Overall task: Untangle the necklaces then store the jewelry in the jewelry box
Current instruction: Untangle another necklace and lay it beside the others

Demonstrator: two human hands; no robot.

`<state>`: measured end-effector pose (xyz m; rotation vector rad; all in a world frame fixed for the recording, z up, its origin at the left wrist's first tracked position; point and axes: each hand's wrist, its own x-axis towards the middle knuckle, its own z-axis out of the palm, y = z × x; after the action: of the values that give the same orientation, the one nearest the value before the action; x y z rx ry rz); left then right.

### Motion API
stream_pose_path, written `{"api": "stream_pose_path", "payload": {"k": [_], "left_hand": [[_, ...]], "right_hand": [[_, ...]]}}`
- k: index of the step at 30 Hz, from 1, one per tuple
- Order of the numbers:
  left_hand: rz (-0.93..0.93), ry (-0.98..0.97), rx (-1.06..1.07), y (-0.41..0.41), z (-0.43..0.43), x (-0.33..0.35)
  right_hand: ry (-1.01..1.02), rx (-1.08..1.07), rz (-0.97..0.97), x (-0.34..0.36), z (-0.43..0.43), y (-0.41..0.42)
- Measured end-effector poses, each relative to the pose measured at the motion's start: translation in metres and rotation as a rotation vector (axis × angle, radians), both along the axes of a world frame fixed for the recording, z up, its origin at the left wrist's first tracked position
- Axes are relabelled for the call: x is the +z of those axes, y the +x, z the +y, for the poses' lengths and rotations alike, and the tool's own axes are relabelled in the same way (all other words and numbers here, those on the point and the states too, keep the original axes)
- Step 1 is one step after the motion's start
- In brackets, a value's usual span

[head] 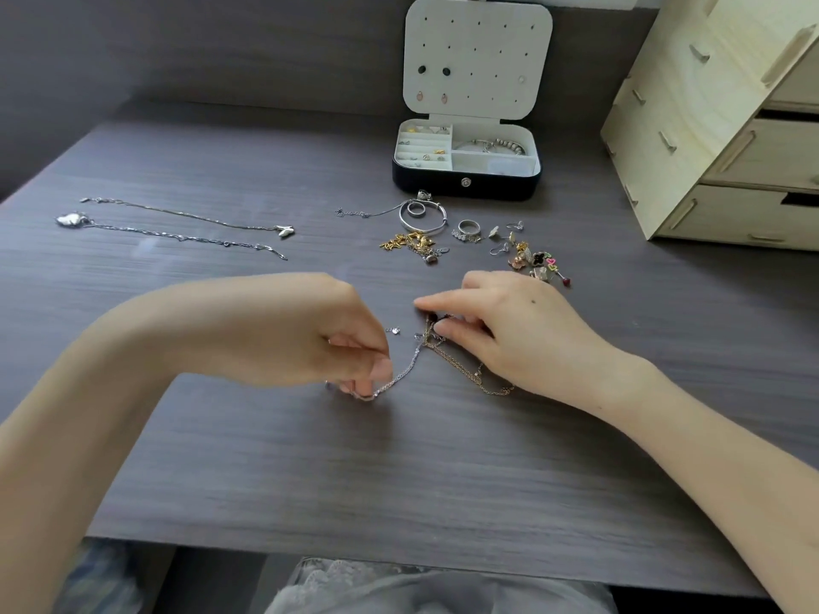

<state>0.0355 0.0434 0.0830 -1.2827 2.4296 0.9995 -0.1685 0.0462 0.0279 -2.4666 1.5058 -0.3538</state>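
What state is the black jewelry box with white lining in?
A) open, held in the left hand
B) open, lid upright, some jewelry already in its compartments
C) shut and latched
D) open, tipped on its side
B: the black jewelry box stands on the grey wood-grain desk with its white lid upright, and a beaded bracelet lies in its right rear compartment.

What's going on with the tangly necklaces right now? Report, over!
Left hand pinches silver chain; right hand pinches gold chain at the knot. Chains tangled, none boxed yet. Jewelry box open, loose rings and earrings lie before it.
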Motion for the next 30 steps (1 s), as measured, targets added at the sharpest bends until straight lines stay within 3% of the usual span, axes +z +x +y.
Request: {"api": "stream_pose_path", "payload": {"k": [8,15,22,30], "left_hand": [[0.016,-0.295,0.126,-0.020,-0.017,-0.011],[0.128,-0.228,0.162,-0.038,-0.021,-0.031],[0.261,-0.145,0.190,-0.030,-0.024,-0.038],[0.239,-0.335,0.221,-0.038,-0.017,-0.046]], "right_hand": [[0.031,0.009,-0.109,-0.001,-0.001,-0.003],[0.106,-0.018,-0.215,0.003,0.002,-0.014],[0.237,0.018,-0.501,0.018,0.008,-0.021],[0.257,0.131,-0.411,0.018,0.018,-0.018]]}}
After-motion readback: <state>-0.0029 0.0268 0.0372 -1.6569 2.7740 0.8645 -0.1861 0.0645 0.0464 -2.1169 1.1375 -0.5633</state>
